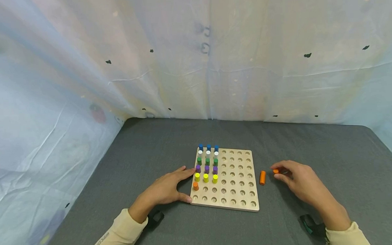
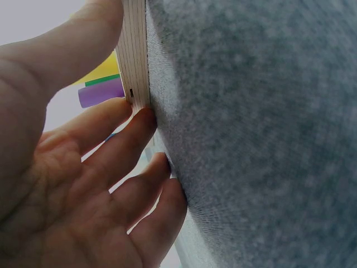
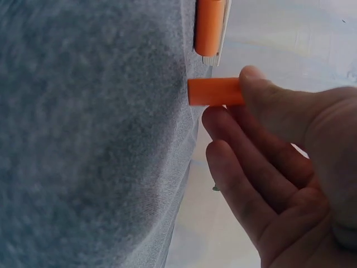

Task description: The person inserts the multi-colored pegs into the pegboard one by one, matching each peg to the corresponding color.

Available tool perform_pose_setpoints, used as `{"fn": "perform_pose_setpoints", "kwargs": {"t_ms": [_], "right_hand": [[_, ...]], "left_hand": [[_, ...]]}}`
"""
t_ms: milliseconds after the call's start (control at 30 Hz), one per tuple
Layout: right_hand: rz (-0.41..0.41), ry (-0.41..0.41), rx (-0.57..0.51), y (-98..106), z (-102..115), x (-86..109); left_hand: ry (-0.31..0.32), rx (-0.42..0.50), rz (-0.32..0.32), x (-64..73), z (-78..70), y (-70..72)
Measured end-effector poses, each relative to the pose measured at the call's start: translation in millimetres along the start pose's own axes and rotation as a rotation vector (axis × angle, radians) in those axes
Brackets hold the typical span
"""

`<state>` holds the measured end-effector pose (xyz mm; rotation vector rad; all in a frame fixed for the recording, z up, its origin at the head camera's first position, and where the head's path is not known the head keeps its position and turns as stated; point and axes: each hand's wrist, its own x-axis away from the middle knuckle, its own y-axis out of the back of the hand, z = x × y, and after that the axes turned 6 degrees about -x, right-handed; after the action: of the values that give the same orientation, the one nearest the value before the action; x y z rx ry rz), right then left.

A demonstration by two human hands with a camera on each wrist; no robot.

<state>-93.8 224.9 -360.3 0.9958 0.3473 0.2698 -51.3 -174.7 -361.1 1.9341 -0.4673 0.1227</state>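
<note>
A square wooden pegboard (image 1: 234, 206) lies on the grey cloth, with rows of blue, white, green, purple and yellow pegs in its left columns. One orange peg (image 1: 195, 186) stands in the row nearer the front. My left hand (image 1: 166, 188) rests against the board's left edge, thumb and fingertips touching its side. To the right of the board, my right hand (image 1: 300, 180) pinches another orange peg (image 3: 215, 91) between thumb and fingers, its lower end at the cloth. Between that hand and the board lies a loose orange peg (image 1: 262, 178) on its side.
Grey cloth (image 1: 170, 137) covers the table. A pale patterned curtain (image 1: 240, 92) hangs along the back, and another sheet (image 1: 53, 124) hangs at the left. Several holes in the board's right and front parts hold no pegs.
</note>
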Motion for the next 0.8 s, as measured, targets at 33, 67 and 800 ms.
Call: {"fn": "perform_pose_setpoints", "kwargs": {"t_ms": [33,67,800], "right_hand": [[0.0,-0.002,-0.001,0.1,0.3,-0.2],[0.0,-0.005,-0.004,0.1,0.5,-0.3],[0.052,-0.055,-0.036,2.0,8.3,-3.5]], "left_hand": [[0.003,-0.002,0.001,-0.1,-0.1,-0.1],[0.006,-0.005,0.001,-0.2,-0.1,-0.2],[0.006,0.0,0.002,-0.5,-1.1,1.0]]}}
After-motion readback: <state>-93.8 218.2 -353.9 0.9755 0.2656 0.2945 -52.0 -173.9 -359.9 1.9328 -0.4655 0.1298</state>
